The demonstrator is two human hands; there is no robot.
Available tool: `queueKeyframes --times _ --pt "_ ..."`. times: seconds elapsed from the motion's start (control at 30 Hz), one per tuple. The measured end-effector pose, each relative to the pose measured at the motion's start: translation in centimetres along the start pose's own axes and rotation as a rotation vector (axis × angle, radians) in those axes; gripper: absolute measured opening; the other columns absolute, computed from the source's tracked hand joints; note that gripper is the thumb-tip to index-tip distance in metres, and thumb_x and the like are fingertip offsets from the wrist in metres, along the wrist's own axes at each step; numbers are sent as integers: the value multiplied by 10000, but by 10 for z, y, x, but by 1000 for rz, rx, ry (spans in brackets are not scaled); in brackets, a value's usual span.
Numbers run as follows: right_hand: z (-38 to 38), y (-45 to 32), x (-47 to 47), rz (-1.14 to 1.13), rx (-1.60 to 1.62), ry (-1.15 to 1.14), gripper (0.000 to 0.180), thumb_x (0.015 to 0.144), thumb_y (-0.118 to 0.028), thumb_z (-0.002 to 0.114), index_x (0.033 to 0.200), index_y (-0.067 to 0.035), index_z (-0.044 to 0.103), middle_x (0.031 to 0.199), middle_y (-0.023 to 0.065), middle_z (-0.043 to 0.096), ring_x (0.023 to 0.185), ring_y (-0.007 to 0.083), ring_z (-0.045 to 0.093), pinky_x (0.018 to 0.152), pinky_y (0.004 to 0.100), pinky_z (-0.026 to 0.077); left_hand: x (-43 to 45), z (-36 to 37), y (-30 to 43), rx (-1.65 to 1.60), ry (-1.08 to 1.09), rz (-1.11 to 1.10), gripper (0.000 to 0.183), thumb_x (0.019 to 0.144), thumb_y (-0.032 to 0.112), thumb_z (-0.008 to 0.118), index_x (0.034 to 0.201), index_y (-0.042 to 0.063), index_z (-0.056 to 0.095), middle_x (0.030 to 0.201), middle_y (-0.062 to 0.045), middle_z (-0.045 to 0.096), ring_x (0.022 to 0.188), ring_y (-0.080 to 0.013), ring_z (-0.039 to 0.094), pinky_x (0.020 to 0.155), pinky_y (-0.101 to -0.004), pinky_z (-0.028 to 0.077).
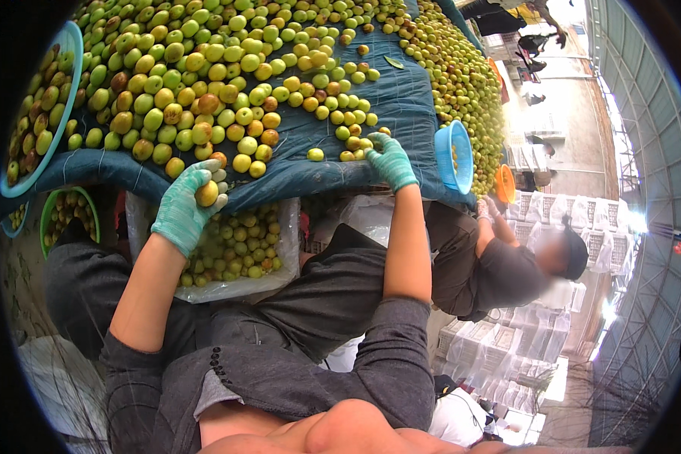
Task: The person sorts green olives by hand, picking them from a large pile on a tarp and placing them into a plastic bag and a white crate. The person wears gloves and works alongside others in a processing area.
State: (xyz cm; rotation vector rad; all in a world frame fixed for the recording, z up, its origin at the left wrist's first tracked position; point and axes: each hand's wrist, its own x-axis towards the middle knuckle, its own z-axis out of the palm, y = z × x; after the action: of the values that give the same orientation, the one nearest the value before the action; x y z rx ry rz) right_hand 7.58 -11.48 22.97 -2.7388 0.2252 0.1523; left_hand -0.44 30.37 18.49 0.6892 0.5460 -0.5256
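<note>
My left hand, in a green-and-white knitted glove, holds a yellow-green jujube in its curled fingers, just above the table's front edge. Below it a crate lined with clear plastic contains many jujubes. My right hand, gloved alike, reaches over the edge, fingers apart, its tips by a few loose jujubes. Whether those tips touch the fruit is hard to tell. A large heap of green, yellow and brown-blotched jujubes spreads over the blue cloth in front of me.
At the left stand a blue basket of browner jujubes and a green-rimmed basket lower down. To the right are a small blue basket, an orange basket and a co-worker in dark clothes. Stacked white crates stand beyond.
</note>
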Motion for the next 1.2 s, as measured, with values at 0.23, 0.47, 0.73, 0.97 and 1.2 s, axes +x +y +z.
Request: queueKeyframes --times 0.23,0.47,0.73,0.97,1.2 --pt "-2 47 61 120 47 47 477 857 -64 606 1332 -50 561 1180 148 667 1050 236 656 921 327 515 5 -1 -1 4 -8 -31 302 943 182 568 1220 72 619 1113 -73 624 948 -211 614 775 -343 564" --pt "21 24 90 56 -107 -17 590 718 -169 759 1280 -159 580 1258 248 527 1147 398 557 987 408 474 10 9 -7 -1 40 -47 276 926 160 592 1180 59 633 1079 -86 637 925 -224 633 741 -348 581" --pt "23 -6 92 204 -267 -110 695 690 -421 827 1327 -266 594 1323 214 487 1189 395 558 1025 427 468 21 14 -12 -12 -47 -50 262 923 164 600 1163 67 638 1052 -83 654 902 -229 644 711 -351 591" --pt "13 17 88 65 -168 -118 625 696 -364 840 1275 -233 643 1243 189 518 1121 360 583 997 408 484 29 18 -15 10 -15 -73 246 925 163 592 1153 80 636 1055 -87 655 877 -228 650 695 -351 597" --pt "-17 2 62 -67 220 -94 585 694 -309 837 1192 -50 672 1041 183 706 944 288 692 856 361 556 34 20 -19 58 -6 -65 287 921 172 608 1191 78 623 1079 -75 648 892 -218 634 717 -343 587"
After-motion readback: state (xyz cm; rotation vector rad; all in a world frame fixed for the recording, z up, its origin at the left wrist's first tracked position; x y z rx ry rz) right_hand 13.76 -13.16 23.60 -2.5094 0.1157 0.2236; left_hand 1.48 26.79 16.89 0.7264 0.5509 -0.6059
